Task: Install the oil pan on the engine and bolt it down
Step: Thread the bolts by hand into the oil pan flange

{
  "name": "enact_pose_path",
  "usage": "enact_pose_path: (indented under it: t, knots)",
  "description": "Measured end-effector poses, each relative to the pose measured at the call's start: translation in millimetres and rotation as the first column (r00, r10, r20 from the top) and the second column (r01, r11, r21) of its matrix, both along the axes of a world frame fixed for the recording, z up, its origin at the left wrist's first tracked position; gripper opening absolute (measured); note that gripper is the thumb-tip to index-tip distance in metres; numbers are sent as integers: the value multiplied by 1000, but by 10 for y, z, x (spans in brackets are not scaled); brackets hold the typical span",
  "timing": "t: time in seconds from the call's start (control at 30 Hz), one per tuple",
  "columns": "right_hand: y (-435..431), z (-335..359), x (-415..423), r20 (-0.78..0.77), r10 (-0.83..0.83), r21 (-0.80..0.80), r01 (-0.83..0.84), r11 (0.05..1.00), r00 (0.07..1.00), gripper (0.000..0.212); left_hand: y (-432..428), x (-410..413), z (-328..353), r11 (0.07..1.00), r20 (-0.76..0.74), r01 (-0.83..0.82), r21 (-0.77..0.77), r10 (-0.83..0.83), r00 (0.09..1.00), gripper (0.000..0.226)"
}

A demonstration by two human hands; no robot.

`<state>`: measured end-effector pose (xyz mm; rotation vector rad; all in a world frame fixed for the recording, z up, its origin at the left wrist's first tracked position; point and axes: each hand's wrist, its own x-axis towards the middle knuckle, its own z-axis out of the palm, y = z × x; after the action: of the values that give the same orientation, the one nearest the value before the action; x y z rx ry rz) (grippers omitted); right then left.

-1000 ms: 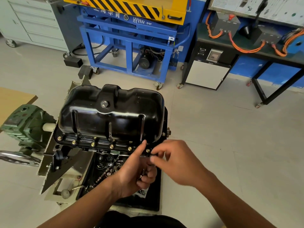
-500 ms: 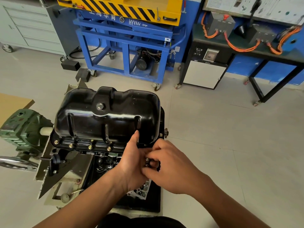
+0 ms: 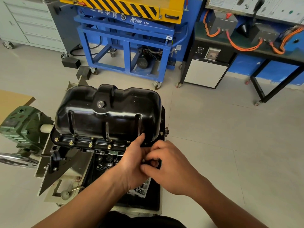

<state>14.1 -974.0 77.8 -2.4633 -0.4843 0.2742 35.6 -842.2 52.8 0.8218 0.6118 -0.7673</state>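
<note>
Right hand (image 3: pixel 172 168) has withdrawn from oil pan (image 3: pixel 108 114).

1 oil pan (image 3: pixel 108 112), w/ 1 drain plug (image 3: pixel 100 104) on top. Brass bolts (image 3: pixel 71 143) in pan flange: 4 clear along near edge, 1 on rt edge. 1 loose bolt (image 3: pixel 143 161) just in front of pan, pinched by right hand (image 3: pixel 172 170). 2 hands total, incl. left hand (image 3: pixel 131 162). 1 green gearbox (image 3: pixel 21 125) left of pan, 1 handwheel (image 3: pixel 16 160) front-left, 1 blue frame (image 3: pixel 128 46) behind, 1 drawer cabinet (image 3: pixel 32 25) behind-left.
</note>
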Motion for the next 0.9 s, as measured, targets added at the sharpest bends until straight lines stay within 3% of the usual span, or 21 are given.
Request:
enact_pose_path:
  t: [0.2,0.3,0.43,0.63,0.8,0.9]
  knots:
    - [12,-36,43,-56,-52,44,55,998,997,11,-35,-12,16,996,63,16,92,-22,998,74]
    - [-6,-39,83,-103,-132,196,150,969,986,7,-23,-10,9,993,84,28,117,-38,996,61]
    - [-98,-48,144,-57,-271,392,271,879,961,6,30,-21,-10,996,156,92,-15,-89,984,44]
    - [-167,-137,178,-65,-285,451,283,846,956,10,1,-10,10,994,253,64,-94,-38,967,41]
    - [-150,-204,153,172,-311,401,222,889,935,16,-46,-6,-34,1000,244,-15,-9,16,970,40]
    - [-167,-234,177,228,-257,317,178,931,939,14,-49,-2,-88,999,234,-26,27,19,972,43]
